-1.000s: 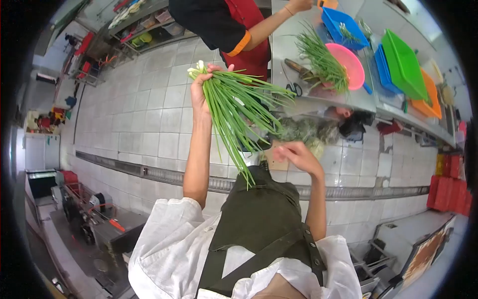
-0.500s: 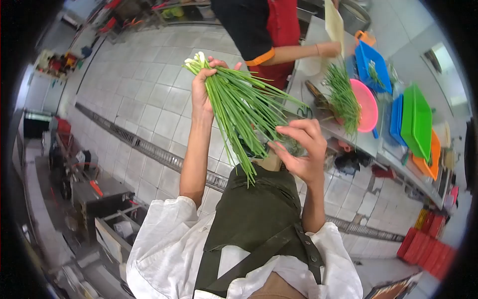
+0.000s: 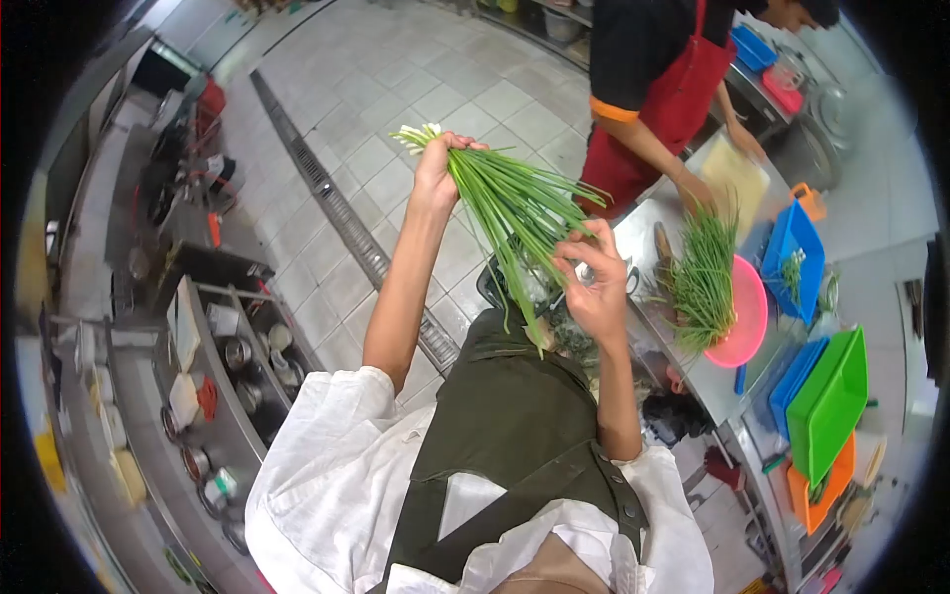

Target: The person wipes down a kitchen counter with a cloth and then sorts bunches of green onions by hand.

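Note:
A bunch of green onions (image 3: 515, 203) hangs in the air over my apron, white ends at the upper left and green tips spreading down and right. My left hand (image 3: 440, 163) is wrapped round it just below the white ends. At the leaves' right edge is my right hand (image 3: 594, 282), its thumb and fingers curled with a gap between them; the fingertips are beside the leaf tips, and I cannot make out anything held in them.
A co-worker in a red apron (image 3: 668, 94) handles a cutting board (image 3: 730, 178) at the metal table (image 3: 648, 223). More green onions (image 3: 705, 282) lie by a pink basin (image 3: 749, 312). Blue trays (image 3: 797, 243), a green tray (image 3: 829, 401) and an orange tray (image 3: 826, 485) stand rightward.
The view has turned, bringing the table lower and closer. My right hand has come up to the leaf tips. The co-worker's board has been lowered onto the table.

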### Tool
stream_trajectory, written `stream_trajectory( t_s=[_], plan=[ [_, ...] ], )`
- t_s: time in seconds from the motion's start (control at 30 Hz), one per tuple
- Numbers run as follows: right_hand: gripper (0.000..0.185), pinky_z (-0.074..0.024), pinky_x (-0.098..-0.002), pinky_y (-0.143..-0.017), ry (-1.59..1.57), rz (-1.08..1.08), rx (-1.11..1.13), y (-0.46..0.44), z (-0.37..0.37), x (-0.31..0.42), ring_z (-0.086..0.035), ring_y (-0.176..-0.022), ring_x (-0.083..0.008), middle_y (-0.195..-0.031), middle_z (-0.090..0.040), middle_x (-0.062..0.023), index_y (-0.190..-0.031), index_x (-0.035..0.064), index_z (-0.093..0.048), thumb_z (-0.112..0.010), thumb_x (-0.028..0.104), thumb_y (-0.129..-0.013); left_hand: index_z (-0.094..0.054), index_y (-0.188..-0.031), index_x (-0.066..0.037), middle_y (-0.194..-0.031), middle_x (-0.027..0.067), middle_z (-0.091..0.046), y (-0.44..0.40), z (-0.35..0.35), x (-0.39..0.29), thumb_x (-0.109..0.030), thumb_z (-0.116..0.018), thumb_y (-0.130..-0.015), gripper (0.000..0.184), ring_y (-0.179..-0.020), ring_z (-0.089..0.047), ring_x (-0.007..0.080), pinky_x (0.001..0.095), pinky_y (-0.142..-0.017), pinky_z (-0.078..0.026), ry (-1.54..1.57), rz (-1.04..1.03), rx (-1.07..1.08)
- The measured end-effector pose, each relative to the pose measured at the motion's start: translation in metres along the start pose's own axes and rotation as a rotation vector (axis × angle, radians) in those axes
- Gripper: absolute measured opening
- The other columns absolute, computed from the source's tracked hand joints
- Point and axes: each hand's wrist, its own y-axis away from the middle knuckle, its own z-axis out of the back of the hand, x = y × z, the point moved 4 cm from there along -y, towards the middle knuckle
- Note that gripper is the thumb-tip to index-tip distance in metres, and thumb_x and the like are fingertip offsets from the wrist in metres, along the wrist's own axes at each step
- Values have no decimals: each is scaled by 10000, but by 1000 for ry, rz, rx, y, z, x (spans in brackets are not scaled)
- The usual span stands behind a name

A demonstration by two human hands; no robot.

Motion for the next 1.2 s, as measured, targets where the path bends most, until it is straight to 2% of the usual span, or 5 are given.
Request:
stream_trajectory(
  t_s=[0.4,0.63,0.97,1.1,1.2],
  plan=[
    [226,-314,-297,-831,-665,-284,317,43,47,-85,-418,-947,-146,-979,-494,-74,-801,-7,-550,-533,179,-929,-385,-782,2,-784,130,-452,71,39,-44,80,-432,-711,116,-717,-517,248,405,-674,-512,19,-249,-219],
    [403,-433,-316,-865,485,-199,539,91,-15,-207,-568,-975,-230,-1097,-565,-138,-1198,4,-527,-620,264,-904,-416,-823,29,-839,152,-500,87,37,-59,62,-479,-739,110,-775,-544,261,392,-750,-524,80,-143,-106],
    [747,-439,-299,-870,-1188,-438,592,-27,-62,-35,-533,-1139,-227,-1339,-483,-154,-1442,34,-327,-691,252,-827,-477,-890,38,-910,96,-526,75,45,-71,-15,-420,-881,78,-801,-543,169,312,-745,-500,-202,-270,-26],
    [546,-459,-260,-771,-902,-501,579,-25,-74,-21,-564,-1085,-187,-1327,-499,-164,-1377,-8,-414,-617,99,-882,-429,-815,-26,-833,44,-445,78,28,-66,9,-412,-838,45,-740,-490,134,273,-657,-426,-167,-27,637],
    [529,-464,-251,-729,-1053,-612,569,-23,-83,-15,-611,-947,-149,-1217,-589,-143,-1363,-15,-429,-631,104,-889,-424,-819,-29,-831,40,-433,65,37,-65,20,-413,-826,51,-731,-479,129,265,-655,-419,46,3,499]
  ],
)
